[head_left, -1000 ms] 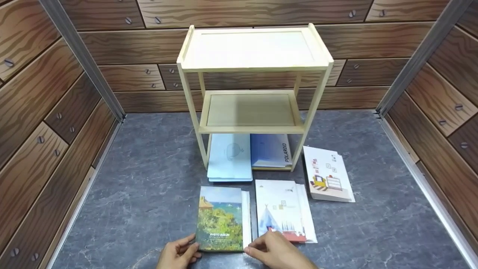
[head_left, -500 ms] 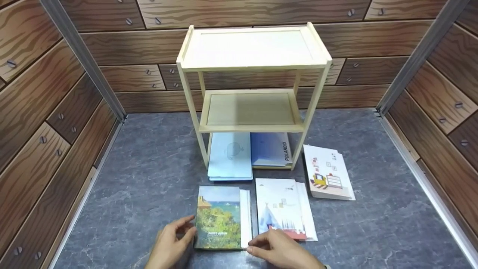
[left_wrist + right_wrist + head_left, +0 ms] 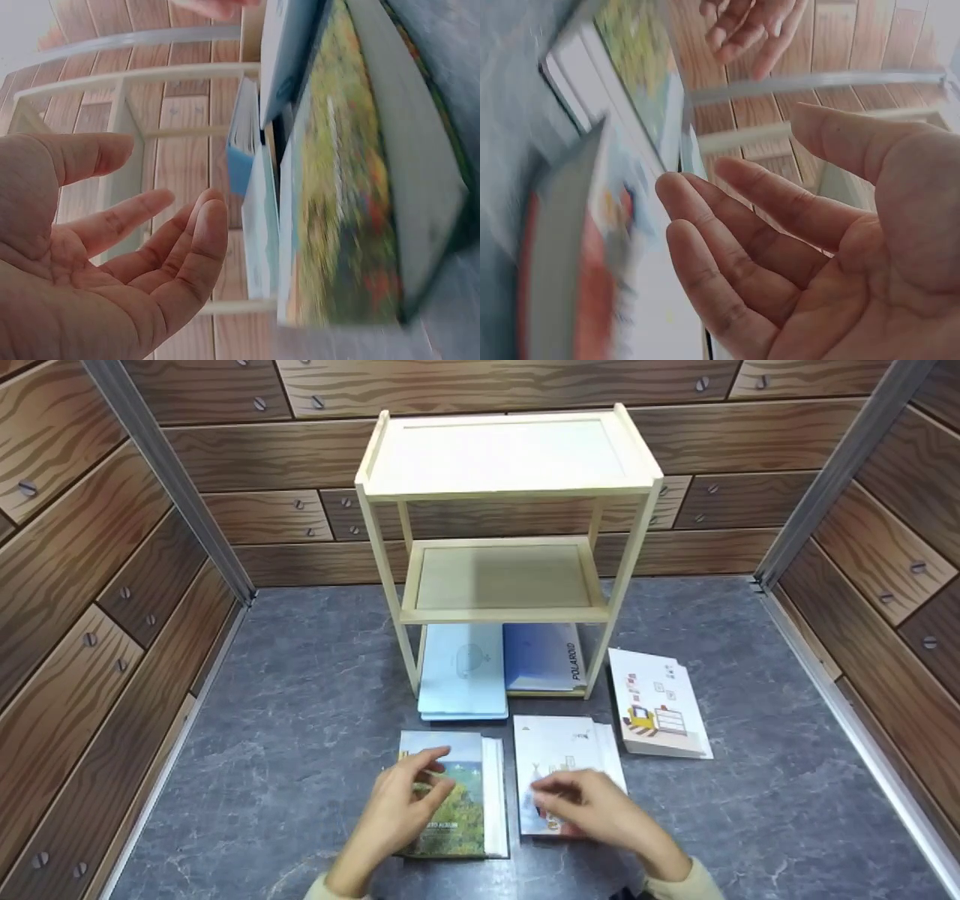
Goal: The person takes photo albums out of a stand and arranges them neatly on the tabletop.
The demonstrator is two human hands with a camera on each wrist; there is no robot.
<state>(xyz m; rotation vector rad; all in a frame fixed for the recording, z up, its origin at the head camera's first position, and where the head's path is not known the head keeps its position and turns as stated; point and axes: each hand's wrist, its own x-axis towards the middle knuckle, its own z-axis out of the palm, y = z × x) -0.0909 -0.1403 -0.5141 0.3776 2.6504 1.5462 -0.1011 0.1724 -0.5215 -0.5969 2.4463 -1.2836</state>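
My left hand [image 3: 397,810] hovers over a photo album [image 3: 454,836] with a painted landscape cover, its fingers loosely bent and holding nothing. In the left wrist view, air shows between that hand and the album's cover. My right hand [image 3: 596,810] is above a white album [image 3: 551,739] with a tent drawing, covering part of its lower picture. Seen from the right wrist, the relaxed fingers [image 3: 727,285] have nothing between them. Both albums lie flat side by side on the grey marbled surface.
A pale wooden shelf rack [image 3: 502,616] stands behind the albums. On its bottom level lie a light blue album [image 3: 461,675], jutting out in front, and a dark blue POLAROID album [image 3: 540,660]. Another white album [image 3: 660,705] lies at right. Wood-patterned walls [image 3: 285,450] enclose the area.
Both hands have left the lower edges of the landscape album and risen forward, the left over that album, the right over the tent album. The landscape album shifted slightly left earlier on.
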